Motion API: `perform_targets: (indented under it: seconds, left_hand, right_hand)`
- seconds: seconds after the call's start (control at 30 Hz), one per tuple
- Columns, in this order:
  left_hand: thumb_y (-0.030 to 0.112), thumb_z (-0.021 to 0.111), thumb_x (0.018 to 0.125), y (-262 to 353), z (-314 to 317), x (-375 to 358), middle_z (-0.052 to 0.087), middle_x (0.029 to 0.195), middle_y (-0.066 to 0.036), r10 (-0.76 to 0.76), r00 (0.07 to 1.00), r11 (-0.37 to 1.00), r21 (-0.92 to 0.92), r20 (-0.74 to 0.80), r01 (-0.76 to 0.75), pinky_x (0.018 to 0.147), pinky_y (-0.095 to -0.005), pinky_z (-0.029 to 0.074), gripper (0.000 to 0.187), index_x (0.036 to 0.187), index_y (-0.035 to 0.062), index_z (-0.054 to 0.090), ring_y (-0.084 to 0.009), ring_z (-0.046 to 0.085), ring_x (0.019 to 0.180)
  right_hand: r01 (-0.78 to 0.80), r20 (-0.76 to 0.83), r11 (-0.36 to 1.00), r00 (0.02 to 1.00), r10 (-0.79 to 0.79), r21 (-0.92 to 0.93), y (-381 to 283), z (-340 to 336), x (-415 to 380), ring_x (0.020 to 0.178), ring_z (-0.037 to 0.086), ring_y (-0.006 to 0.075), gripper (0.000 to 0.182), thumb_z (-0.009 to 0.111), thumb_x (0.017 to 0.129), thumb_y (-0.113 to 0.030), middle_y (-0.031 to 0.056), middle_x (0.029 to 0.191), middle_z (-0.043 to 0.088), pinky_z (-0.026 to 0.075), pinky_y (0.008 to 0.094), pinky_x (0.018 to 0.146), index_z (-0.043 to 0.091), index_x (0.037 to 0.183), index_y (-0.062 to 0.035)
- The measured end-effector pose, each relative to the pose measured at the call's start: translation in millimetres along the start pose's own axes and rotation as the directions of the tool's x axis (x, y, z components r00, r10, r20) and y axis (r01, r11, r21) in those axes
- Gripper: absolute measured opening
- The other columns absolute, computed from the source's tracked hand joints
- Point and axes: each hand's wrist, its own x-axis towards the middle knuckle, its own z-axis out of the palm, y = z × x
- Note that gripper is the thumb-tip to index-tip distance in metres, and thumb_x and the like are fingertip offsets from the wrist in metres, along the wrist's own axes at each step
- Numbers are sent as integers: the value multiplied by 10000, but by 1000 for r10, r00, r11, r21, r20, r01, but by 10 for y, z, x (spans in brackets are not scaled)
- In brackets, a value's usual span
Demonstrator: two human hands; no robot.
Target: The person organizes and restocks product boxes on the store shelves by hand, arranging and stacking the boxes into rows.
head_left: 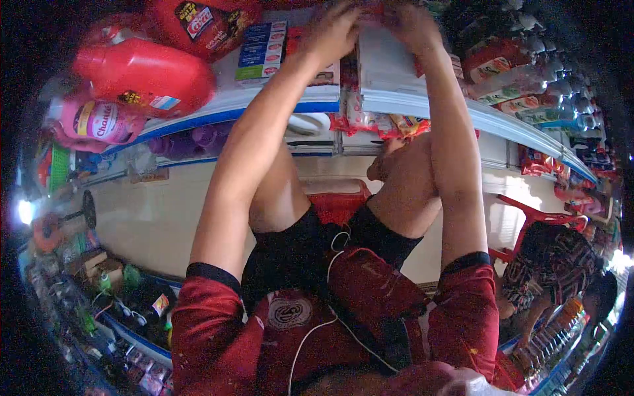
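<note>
Both my arms reach forward over a white shelf (pixel 389 74). My left hand (pixel 335 30) is at the top edge of the head view, near a stack of small blue and green boxes (pixel 263 49). Across from it, my right hand (pixel 415 28) is above the bare shelf surface, left of the rows of bottles. Both hands are smeared by motion, and I cannot tell what their fingers hold. A strip of something red (pixel 375 12) shows between them at the frame's edge.
Large red bottles (pixel 148 76) and a pink Chanté bottle (pixel 99 122) stand on the left. Spray bottles (pixel 515 86) line the right. Red packets (pixel 376 123) fill the lower shelf. A person in a patterned shirt (pixel 555 264) is at lower right, by a red plastic chair (pixel 522 224).
</note>
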Motion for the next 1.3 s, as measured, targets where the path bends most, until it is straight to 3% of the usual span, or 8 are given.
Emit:
perform_targets:
  seconds: [0.03, 0.07, 0.23, 0.57, 0.83, 0.93, 1.03, 1.3]
  left_hand:
    - [83, 601, 858, -5, -101, 57, 493, 1305, -193, -147, 985, 986, 88, 91, 139, 984, -430, 418, 392, 1238, 15, 533, -372, 484, 1190]
    - [81, 605, 856, -137, -81, 13, 499, 1297, -194, -121, 993, 991, 58, 0, 121, 982, -429, 418, 387, 1230, 14, 538, -378, 484, 1186]
    - [80, 628, 846, -484, -289, -73, 586, 1181, -190, -83, 975, 992, 80, -205, 102, 938, -403, 447, 357, 1194, 27, 568, -374, 545, 1106]
    - [285, 616, 880, -1246, -255, -474, 650, 1053, -192, -126, 991, 984, 130, 48, 118, 852, -442, 496, 283, 1069, 79, 664, -386, 618, 969]
    - [216, 615, 888, -737, -412, -305, 578, 1231, -205, -408, 890, 895, 278, 201, 348, 959, -407, 437, 421, 1263, 40, 539, -368, 543, 1144]
    - [302, 600, 889, -1038, -178, -409, 647, 1064, -197, -213, 974, 951, 245, 81, 188, 836, -461, 502, 331, 1133, 80, 627, -376, 623, 967]
    - [300, 594, 891, -1111, -135, -434, 645, 1059, -206, -260, 959, 952, 197, 112, 235, 827, -460, 503, 324, 1128, 82, 627, -377, 626, 959]
    - [300, 575, 903, -1180, -122, -431, 646, 1043, -216, -265, 954, 953, 186, 140, 238, 825, -463, 499, 316, 1120, 76, 627, -396, 621, 963]
  right_hand:
    - [-37, -92, 998, 995, 33, -45, -70, -2, 27, 955, 594, 416, 285, 585, 810, -221, 233, 1002, 637, 483, 494, 800, 642, 1033, -54]
    - [280, -292, 856, 943, -160, 435, -75, -55, -50, 945, 585, 436, 315, 581, 821, -212, 237, 1007, 628, 487, 499, 781, 610, 1090, -51]
    - [150, -197, 974, 974, -115, 172, -570, 291, 179, 1038, 553, 433, 368, 588, 816, -187, 244, 1092, 606, 478, 491, 825, 567, 1155, -45]
    - [229, -55, 961, 973, -223, 158, -451, 912, 371, 1014, 609, 375, 370, 543, 896, -369, 187, 1089, 643, 495, 461, 861, 606, 1191, -155]
    - [157, 56, 888, 978, -200, 432, -341, 961, 388, 1062, 606, 340, 348, 456, 949, -280, 160, 1154, 636, 469, 414, 940, 581, 1253, -164]
    - [102, 37, 856, 990, -139, 507, -473, 658, 283, 1057, 571, 400, 361, 546, 848, -177, 240, 1145, 607, 458, 432, 911, 596, 1174, -32]
    - [346, -136, 754, 935, -328, 558, -382, 745, 266, 1073, 572, 384, 350, 498, 894, -214, 218, 1171, 610, 445, 412, 933, 600, 1183, -45]
    - [265, -12, 845, 956, -293, 464, -117, 1164, 461, 1102, 589, 300, 350, 449, 969, -276, 141, 1199, 621, 455, 379, 961, 573, 1269, -144]
